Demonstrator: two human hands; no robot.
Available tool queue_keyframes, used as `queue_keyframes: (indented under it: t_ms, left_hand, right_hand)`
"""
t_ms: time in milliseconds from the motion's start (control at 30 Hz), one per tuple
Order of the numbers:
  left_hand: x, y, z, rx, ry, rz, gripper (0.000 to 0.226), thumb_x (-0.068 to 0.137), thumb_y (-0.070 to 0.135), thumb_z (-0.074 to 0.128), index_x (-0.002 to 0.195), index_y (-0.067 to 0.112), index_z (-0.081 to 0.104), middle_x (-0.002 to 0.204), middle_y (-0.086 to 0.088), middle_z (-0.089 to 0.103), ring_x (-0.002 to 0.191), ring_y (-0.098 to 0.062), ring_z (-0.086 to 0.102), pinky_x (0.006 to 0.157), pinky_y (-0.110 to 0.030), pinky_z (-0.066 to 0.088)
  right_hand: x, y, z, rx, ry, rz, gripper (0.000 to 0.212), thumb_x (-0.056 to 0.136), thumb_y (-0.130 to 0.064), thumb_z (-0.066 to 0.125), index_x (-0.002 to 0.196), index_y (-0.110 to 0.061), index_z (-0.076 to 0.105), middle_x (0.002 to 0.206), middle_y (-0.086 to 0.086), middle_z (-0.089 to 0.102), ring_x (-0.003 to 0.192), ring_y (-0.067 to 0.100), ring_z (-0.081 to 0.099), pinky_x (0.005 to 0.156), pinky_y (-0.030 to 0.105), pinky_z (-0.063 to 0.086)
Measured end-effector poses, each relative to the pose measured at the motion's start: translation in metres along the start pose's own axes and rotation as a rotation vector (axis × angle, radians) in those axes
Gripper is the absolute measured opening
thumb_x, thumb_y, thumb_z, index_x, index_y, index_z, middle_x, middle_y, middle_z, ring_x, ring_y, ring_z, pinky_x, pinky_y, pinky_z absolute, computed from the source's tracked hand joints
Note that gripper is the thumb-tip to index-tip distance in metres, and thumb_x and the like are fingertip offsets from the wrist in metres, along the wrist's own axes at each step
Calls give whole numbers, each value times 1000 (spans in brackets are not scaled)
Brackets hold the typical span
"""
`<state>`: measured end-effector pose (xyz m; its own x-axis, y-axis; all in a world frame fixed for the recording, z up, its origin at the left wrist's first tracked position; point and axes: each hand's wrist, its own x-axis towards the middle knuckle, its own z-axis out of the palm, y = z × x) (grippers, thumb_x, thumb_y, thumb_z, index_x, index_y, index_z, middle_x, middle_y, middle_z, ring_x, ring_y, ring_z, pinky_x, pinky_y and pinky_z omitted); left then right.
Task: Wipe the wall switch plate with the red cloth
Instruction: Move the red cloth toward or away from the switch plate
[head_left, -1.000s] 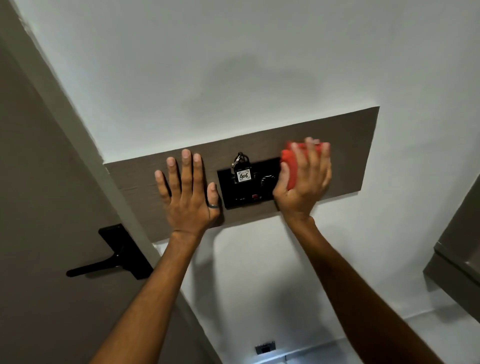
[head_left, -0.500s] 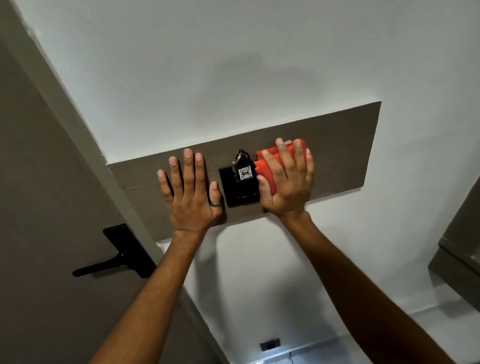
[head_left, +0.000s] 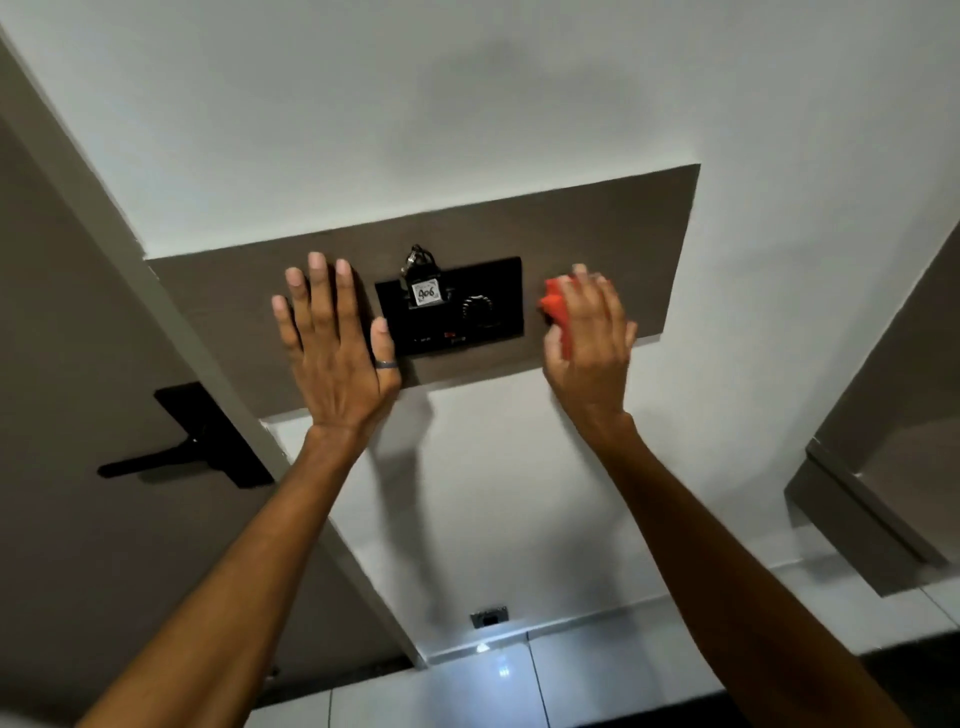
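Observation:
A black switch plate (head_left: 488, 332) sits in a brown wall panel (head_left: 597, 228), with a round dial and a key with a white tag "406" (head_left: 427, 293) hanging in its slot. My right hand (head_left: 589, 343) presses the folded red cloth (head_left: 558, 312) against the panel just right of the plate, most of the cloth hidden under my fingers. My left hand (head_left: 332, 348) lies flat on the panel to the left of the plate, fingers spread, a ring on the thumb.
A brown door with a black lever handle (head_left: 182, 452) stands at the left. A small socket (head_left: 489, 617) sits low on the white wall above the tiled floor. A brown cabinet edge (head_left: 857, 509) juts in at the right.
My right hand slid the cloth left onto the plate, then back right off the plate onto the panel. My left hand stayed in place.

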<state>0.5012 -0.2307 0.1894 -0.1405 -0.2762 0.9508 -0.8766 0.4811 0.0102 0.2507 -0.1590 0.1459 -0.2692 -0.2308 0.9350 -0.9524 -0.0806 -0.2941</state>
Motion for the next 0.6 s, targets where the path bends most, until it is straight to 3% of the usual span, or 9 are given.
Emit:
queue_keyframes:
  t_ms: [100,133,200,233,300,367,433,533,600]
  left_hand:
    - [-44,57,-1,-148,-75,115,66,105,33,41,161,10,18,168,-12,14,157,-33,10,128,-52,9]
    - [-63,83,2,-207,-141,175,67,103,33,43,161,10,19,169,-10,13,157,-33,11,128,-53,10]
    - [-96,134,12,-318,-294,238,65,103,32,45,160,10,23,168,-12,17,156,-33,13,127,-53,13]
    - [-110,156,17,-355,-375,238,64,103,32,44,159,9,24,167,-14,19,156,-33,13,127,-53,14]
    - [-130,199,31,-392,-542,243,64,103,34,41,160,9,24,167,-15,19,157,-31,10,127,-53,15]
    - [-142,235,45,-404,-682,285,64,105,36,36,161,11,21,169,-13,16,157,-29,7,127,-52,14]
    - [-150,272,58,-426,-782,328,63,106,39,32,161,12,20,169,-11,14,158,-28,6,127,-53,15]
    - [-163,341,82,-483,-886,364,63,106,41,28,162,13,20,169,-9,14,158,-28,6,127,-51,16]
    - [-167,379,95,-497,-923,378,63,106,42,26,162,13,20,169,-9,14,158,-28,6,128,-50,15]
  right_hand:
    - [-18,12,-39,577,4,782,43,100,-25,61,141,-16,62,136,-9,67,120,-5,64,111,26,50]
    - [-24,19,-53,808,-47,1058,36,98,-30,62,134,-24,64,123,-15,70,106,-9,66,107,28,50]
    - [-42,44,-75,1292,-65,1470,21,93,-32,61,113,-27,67,100,-8,73,91,7,70,100,38,50]
    - [-54,61,-87,1424,-21,1650,22,95,-33,57,110,-24,69,100,-2,75,94,16,73,100,39,51]
    - [-81,100,-112,1456,52,1978,36,102,-35,47,122,-20,73,118,8,77,114,27,73,108,45,50]
    - [-103,137,-136,1442,70,2148,46,104,-43,44,133,-20,71,136,14,71,133,35,63,119,55,42]
    - [-119,180,-161,1374,76,2202,55,103,-55,43,125,-17,77,132,18,72,131,41,63,119,63,38]
    - [-129,268,-213,1251,92,2144,63,99,-65,49,123,-14,77,131,21,72,125,45,67,115,66,42]
    - [-122,325,-239,1060,31,1999,59,98,-63,53,130,-17,72,133,18,72,124,43,68,105,59,53]
